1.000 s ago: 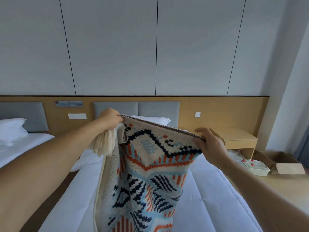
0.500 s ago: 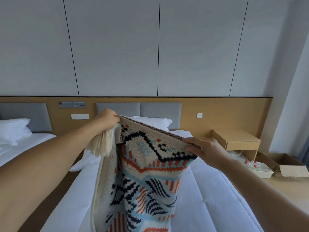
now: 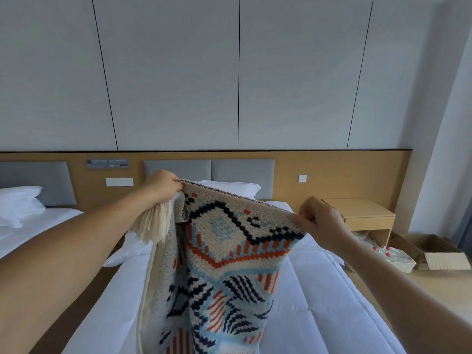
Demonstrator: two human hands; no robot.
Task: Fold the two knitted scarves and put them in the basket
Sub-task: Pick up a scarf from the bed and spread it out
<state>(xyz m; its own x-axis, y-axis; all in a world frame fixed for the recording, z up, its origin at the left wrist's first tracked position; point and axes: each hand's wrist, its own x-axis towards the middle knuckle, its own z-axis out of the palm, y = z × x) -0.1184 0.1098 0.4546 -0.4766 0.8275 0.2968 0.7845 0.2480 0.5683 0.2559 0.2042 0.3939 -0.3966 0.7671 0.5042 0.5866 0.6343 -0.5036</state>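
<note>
Head view: scarf (image 3: 229,256) hangs lengthwise from both hands.

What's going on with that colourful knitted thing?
A person is holding a patterned knitted scarf up over a white bed. The left hand grips one top corner, next to the cream fringe, and the right hand pinches the other top corner. The rest of the scarf hangs down toward the bed. It is not in a basket yet; no basket shows in this view.

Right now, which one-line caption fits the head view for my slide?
Left hand and right hand hold a knitted scarf by its top edge over a white bed, cream fringe hanging.
</note>
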